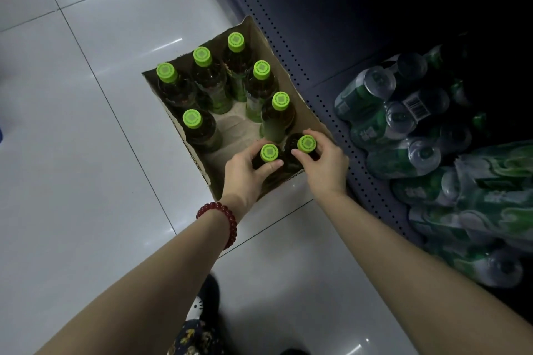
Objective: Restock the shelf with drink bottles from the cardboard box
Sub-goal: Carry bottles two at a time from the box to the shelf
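Box: we're looking down into an open brown cardboard box [300, 112] with rough torn edges, sitting on the glossy white tiled floor [72, 124], right against the shelf base.
Bottles: eight dark plastic drink bottles with lime-green ribbed screw caps [202, 56] stand upright inside, long axes vertical, caps pointing up at us.
Left hand: our left hand [245, 173] has its fingers curled round the neck of the near bottle with the round green cap [269, 152], thumb pressed against its side.
Right hand: our right hand [326, 164] pinches the neighbouring capped bottle [307, 143] at the neck, thumb on one side and fingers on the other.
Wrist: a dark red beaded bracelet [227, 219] circles the left wrist.
Shelf: a grey perforated metal shelf [317, 46] holds shrink-wrapped packs of green cans [403, 135] lying on their sides, shiny ends towards us.
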